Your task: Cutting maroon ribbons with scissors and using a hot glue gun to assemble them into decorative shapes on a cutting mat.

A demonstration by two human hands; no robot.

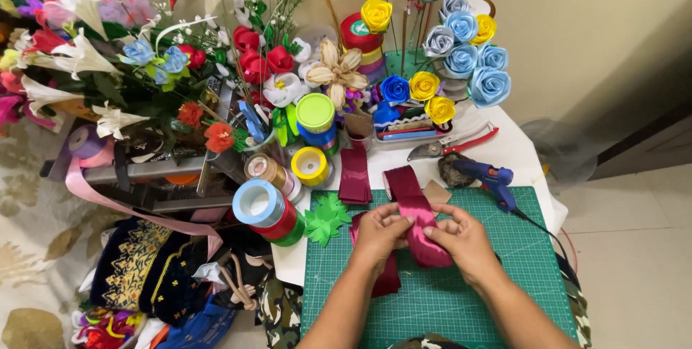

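In the upper left of the frame stands a crowd of artificial flowers (108, 46), white lilies and red roses among them, and below it, in the lower left, lie dark embroidered cloths (144, 262) on the floor. Toward the middle, ribbon rolls (267, 208) are stacked at the left edge of the desk (519, 147), with green paper leaves (326, 218) just beside them on the green cutting mat (447, 298). In the lower middle, the left hand (378, 232) and the right hand (461, 237) both have a closed grip on a dark red ribbon (418, 215), pinching it between thumbs and fingers above the mat. In the upper middle stand blue and yellow ribbon roses (461, 53). To the right lie red-handled shears (450, 146) and a blue glue gun (490, 176).
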